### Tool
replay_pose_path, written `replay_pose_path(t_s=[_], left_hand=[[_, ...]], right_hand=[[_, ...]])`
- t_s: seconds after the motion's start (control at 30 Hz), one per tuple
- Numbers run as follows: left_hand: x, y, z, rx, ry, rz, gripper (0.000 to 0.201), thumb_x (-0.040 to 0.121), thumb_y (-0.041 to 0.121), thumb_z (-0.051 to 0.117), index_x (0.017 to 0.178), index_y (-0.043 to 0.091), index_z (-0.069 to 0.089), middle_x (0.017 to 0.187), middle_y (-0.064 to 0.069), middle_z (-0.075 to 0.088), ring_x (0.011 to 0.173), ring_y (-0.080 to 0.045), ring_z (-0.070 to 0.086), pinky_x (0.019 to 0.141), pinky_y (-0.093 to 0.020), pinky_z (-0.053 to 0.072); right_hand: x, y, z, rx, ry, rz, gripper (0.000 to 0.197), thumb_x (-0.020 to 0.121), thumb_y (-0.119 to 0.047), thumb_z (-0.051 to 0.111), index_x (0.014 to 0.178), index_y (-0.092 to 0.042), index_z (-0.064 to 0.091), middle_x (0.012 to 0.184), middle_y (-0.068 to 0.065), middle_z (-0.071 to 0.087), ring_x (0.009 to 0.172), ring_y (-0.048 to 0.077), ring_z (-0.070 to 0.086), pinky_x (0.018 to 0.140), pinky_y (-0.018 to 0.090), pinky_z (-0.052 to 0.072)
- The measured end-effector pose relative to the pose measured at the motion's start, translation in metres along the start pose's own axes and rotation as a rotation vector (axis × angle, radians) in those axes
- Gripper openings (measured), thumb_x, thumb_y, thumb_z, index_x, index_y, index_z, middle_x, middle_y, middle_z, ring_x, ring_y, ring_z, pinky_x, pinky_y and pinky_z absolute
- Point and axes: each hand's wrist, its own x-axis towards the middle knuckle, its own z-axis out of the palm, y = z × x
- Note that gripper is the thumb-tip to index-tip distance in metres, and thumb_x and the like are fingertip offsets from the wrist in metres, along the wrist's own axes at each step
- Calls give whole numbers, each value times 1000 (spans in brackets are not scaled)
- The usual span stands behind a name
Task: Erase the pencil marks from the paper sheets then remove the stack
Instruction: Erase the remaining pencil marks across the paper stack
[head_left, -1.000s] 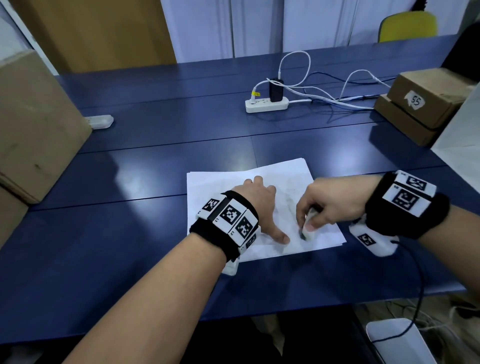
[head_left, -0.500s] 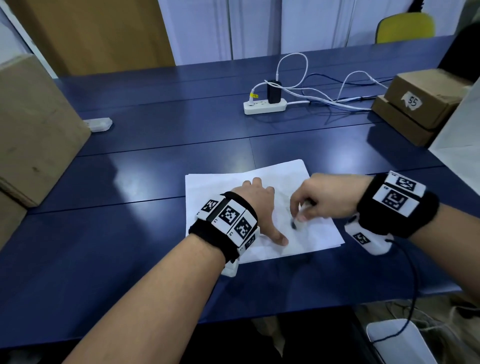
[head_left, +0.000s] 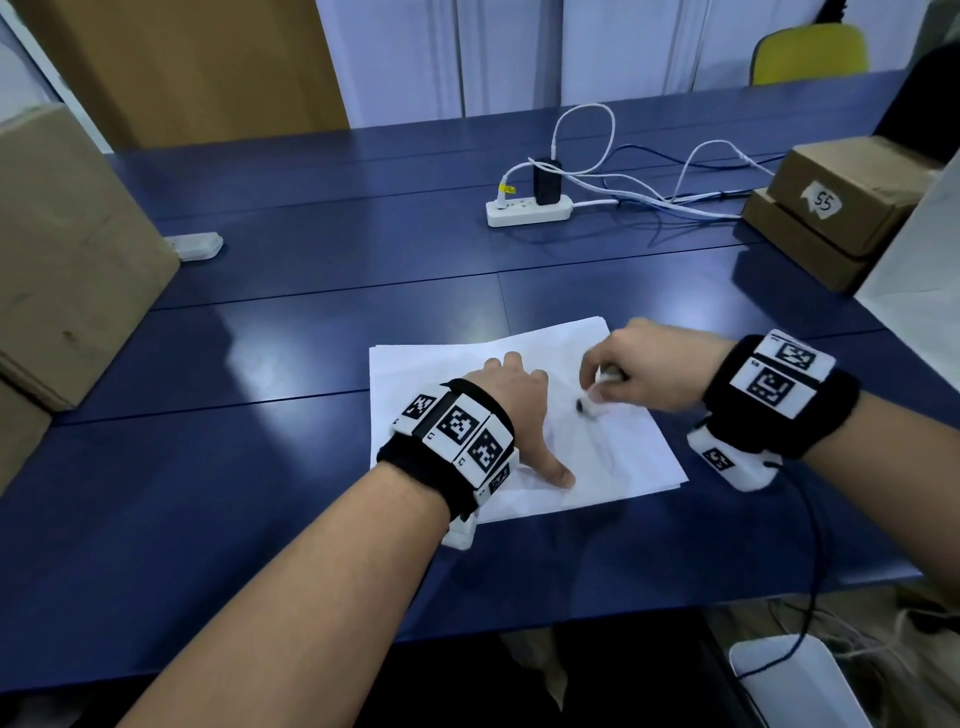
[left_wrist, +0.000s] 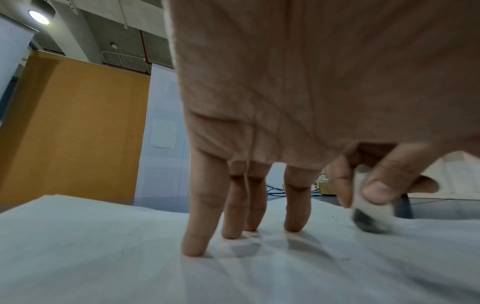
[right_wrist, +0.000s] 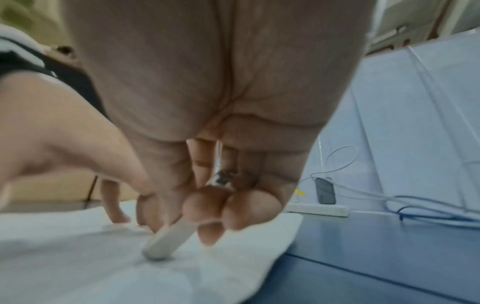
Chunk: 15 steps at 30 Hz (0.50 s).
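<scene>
The right hand (head_left: 652, 371) pinches a white eraser (head_left: 592, 406) between thumb and curled fingers, with the eraser's dark, smudged tip pressed down on the top sheet of the paper stack (head_left: 613, 457). From the right wrist view the eraser (right_wrist: 168, 239) slants down out of the fingers (right_wrist: 207, 205) and meets the paper at its rounded end. The left hand (head_left: 511, 402) lies spread on the stack with fingers straight, holding nothing; in the left wrist view its fingertips (left_wrist: 194, 244) press the paper and make small creases around them. The eraser sits just beside the left hand, on the right half of the sheet, where faint pencil lines show below it. The stack lies flat on the blue table (head_left: 260, 467), near the front edge. A power strip (head_left: 529, 212) with white cables sits farther back, cardboard boxes (head_left: 831, 208) to the right and another box (head_left: 62, 249) on the left.
</scene>
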Motion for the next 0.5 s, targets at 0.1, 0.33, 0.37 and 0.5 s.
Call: replay_pose_path(t_s=[0.1,0.33,0.37,0.5], left_hand=[[-1,0,0,1,1,1,98,57,77,76,128,17,46,123,-6,42,119,-24,44,82,-41,47],[2,2,-1,14,-16,-8,101,56,77,76,131,16,44,125,-6,41,120,-25,43,74,-39,42],[2,2,-1,12,-18,-7,100,57,76,76,130,16,44,124,-6,41,119,-25,43,74,-39,42],[1,1,-1,4,-15,-7,98,56,76,77,128,17,45,123,-5,41,119,-24,43,74,-39,42]], right_hand=[[-1,5,2,-23,12,3,13,92,-33,61,101,-30,70,61,-16,49,73,6,56,68,24,40],[-16,-7,-1,56,-248,-67,10,86,-34,69,95,-30,72,56,-14,59,58,10,63,60,20,48],[-11,-4,0,23,-164,-40,10,87,-34,68,95,-30,72,57,-10,57,58,6,59,59,20,45],[-1,5,5,-21,61,23,15,91,-34,62,100,-27,70,61,-14,49,61,0,48,67,28,43]])
